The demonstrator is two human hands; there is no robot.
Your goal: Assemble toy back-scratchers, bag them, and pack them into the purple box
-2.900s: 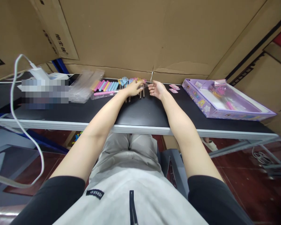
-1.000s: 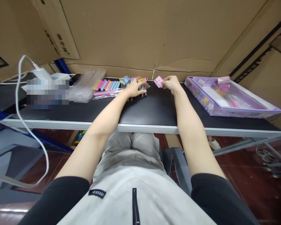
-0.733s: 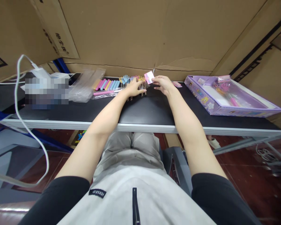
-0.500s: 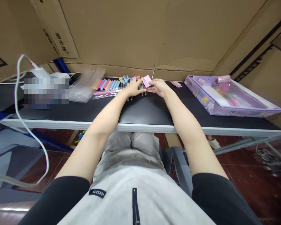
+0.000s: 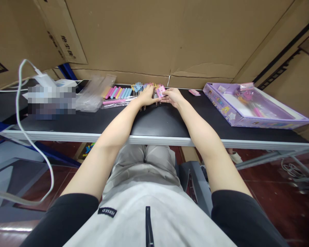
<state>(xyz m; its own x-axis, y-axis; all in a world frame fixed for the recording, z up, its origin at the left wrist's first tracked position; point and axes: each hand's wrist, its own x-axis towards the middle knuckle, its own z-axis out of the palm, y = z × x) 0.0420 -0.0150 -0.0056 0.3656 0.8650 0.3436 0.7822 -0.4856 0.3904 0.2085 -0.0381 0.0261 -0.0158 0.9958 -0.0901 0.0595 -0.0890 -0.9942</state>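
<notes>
My right hand (image 5: 173,97) pinches a small pink printed card (image 5: 160,91) between thumb and fingers. The card sits just above a row of small claw-headed pieces (image 5: 137,87) in blue, yellow and pink, with thin metal stems pointing toward me. Across that row lies my left hand (image 5: 146,96), fingers stretched out and thumb reaching toward the card; part of the row is hidden beneath it. Left of the claws are several pink, blue and yellow sticks (image 5: 117,92). A clear-wrapped pink stick (image 5: 115,102) lies in front of them.
Clear plastic bags (image 5: 94,94) lie left of the sticks. Another pink card (image 5: 194,92) rests right of my hands. The open purple box (image 5: 269,122) holds a bagged packet. Cardboard (image 5: 154,41) walls the back, and a white cable (image 5: 18,99) loops at the left.
My right hand has shifted slightly left and down, bringing the pink card lower, closer to the claw-headed pieces. My left hand stays nearly in place.
</notes>
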